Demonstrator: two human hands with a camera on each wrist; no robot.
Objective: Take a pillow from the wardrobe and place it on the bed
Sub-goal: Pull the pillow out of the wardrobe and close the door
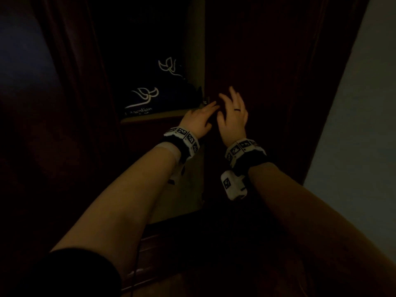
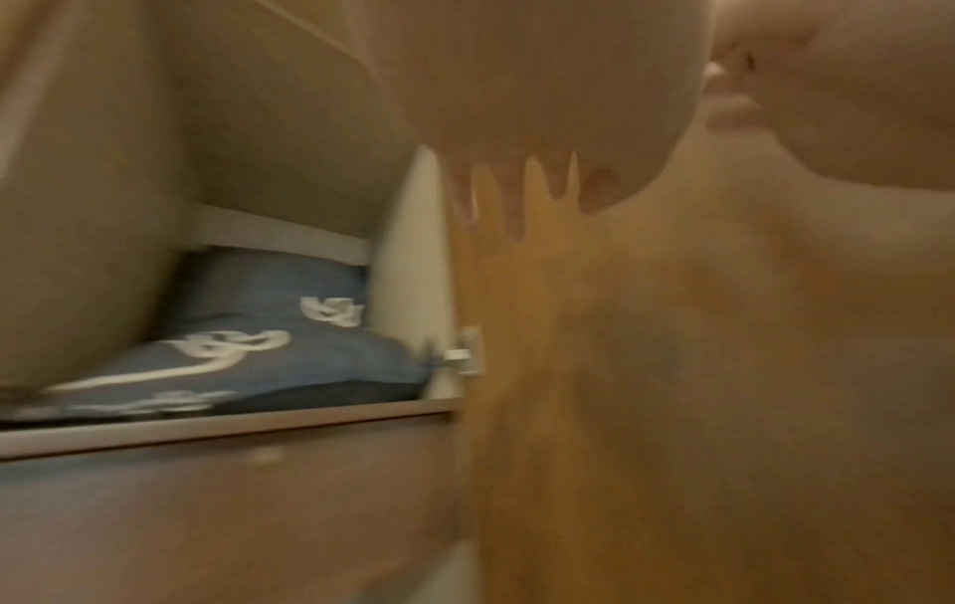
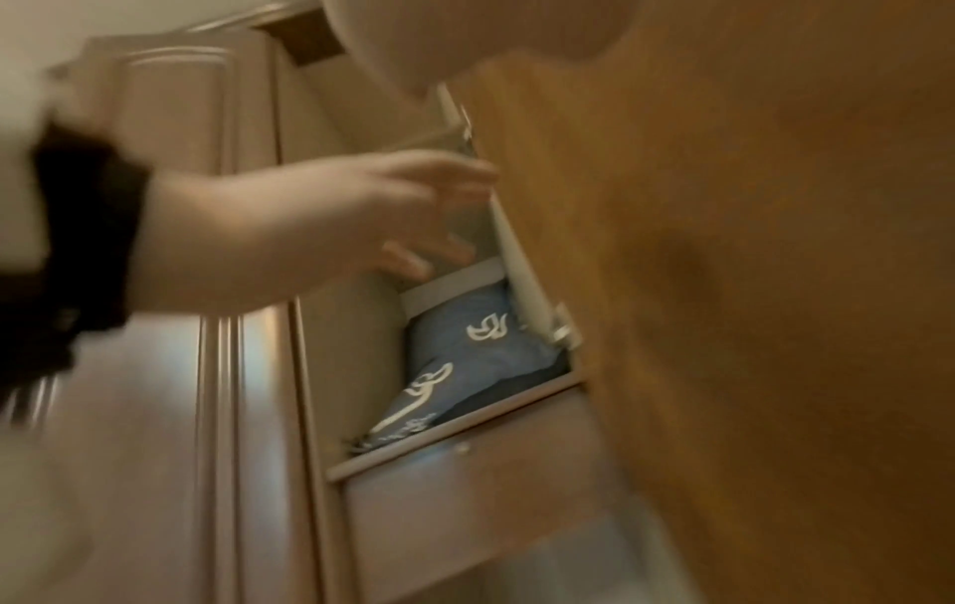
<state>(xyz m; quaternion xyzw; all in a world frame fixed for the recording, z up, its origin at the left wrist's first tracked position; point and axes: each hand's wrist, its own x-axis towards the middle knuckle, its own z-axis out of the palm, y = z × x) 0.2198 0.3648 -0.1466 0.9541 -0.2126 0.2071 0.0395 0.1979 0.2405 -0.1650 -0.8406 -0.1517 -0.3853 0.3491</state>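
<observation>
Progress on the task looks early: the blue fabric pillow with white curling motifs [image 2: 258, 339] lies on its pale wooden shelf [image 2: 227, 429] inside the brown wooden wardrobe [image 3: 217, 204], with neither hand on it, and the bed is not in view. Fetching the pillow, carrying it and laying it down all appear left to do.

Both hands are at the near edge of the brown wooden door [image 1: 267, 71] on the right of the opening. The left hand [image 1: 198, 118] reaches toward that edge with straight, loose fingers and holds nothing; whether the fingertips touch the door cannot be told. The right hand [image 1: 232, 113], wearing a dark ring, is spread wide against or just beside the door face, also holding nothing.

That door seems only partly open, so it likely narrows the way to the shelf; the pillow's right corner sits near a small metal hinge fitting [image 2: 462, 355]. Below the shelf is a pale drawer front with a small round knob [image 3: 461, 448]. Another panelled door [image 3: 170, 163] stands to the left. The head view is very dark, and both wrist views are blurred.
</observation>
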